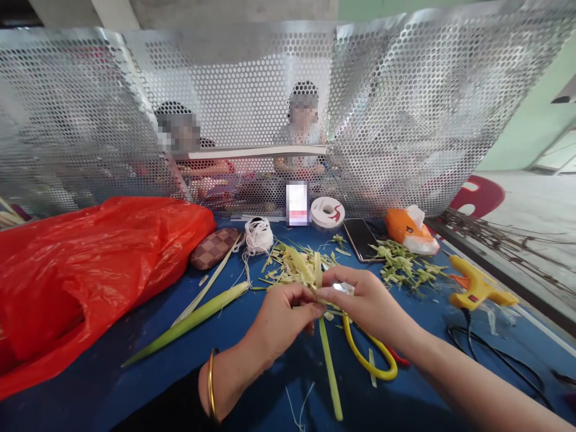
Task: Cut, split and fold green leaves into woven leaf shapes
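Head view: the left hand [285, 318] and right hand [371, 300] meet at the near edge of the leaf scraps [288, 267], fingers curled nearly closed, both pinching a leaf strip [330, 372]. Uneven pulling between the two pinches could split the strip along its grain; its free end, reaching nearer the wearer than the scraps, might snag on the yellow looped handle [384, 375] to their near right. The strip appears narrow, pale green and almost straight below the fingers, which hide its middle.
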`<state>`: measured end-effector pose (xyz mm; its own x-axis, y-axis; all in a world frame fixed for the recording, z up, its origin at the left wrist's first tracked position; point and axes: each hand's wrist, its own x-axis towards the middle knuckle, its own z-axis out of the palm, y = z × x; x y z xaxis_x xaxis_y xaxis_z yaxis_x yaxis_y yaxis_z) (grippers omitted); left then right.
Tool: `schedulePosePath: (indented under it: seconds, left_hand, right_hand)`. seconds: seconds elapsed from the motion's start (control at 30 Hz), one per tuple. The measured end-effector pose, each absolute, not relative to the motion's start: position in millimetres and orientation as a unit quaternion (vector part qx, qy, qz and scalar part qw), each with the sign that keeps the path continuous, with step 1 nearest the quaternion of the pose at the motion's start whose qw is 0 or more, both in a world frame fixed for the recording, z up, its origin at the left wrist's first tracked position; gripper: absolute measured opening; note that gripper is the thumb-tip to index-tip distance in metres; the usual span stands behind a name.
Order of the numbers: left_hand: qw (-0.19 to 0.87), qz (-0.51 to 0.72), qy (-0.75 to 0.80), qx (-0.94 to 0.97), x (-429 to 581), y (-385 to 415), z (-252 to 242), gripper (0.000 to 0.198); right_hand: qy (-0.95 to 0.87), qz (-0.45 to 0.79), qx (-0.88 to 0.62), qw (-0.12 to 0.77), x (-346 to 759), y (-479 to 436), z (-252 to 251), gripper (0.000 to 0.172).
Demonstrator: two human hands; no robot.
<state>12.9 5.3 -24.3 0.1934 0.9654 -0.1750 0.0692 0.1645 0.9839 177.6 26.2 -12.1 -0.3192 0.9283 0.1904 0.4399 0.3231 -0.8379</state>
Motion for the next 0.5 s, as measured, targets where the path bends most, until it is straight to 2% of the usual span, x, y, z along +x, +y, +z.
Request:
schedulePosePath:
  seconds: [0.1, 0.33, 0.5]
  left_hand:
    - [0.579, 0.372, 0.502, 0.523, 13.6, 4.4, -29.5, 0.017]
    - [0.524, 0.367, 0.515, 0.570, 9.2, 6.1, -27.7, 0.031]
    - [0.554, 0.437, 0.458, 0.540, 7.4, 6.6, -27.7, 0.032]
  right_hand:
    - [-0.717, 0.364, -0.472, 0.361, 173.3, 24.8, -16.9, 0.018]
    - [-0.730, 0.267, -0.463, 0.426, 169.2, 15.2, -21.7, 0.021]
    - [-0.652, 0.374, -0.469, 0.464, 170.9, 19.1, -18.5, 0.024]
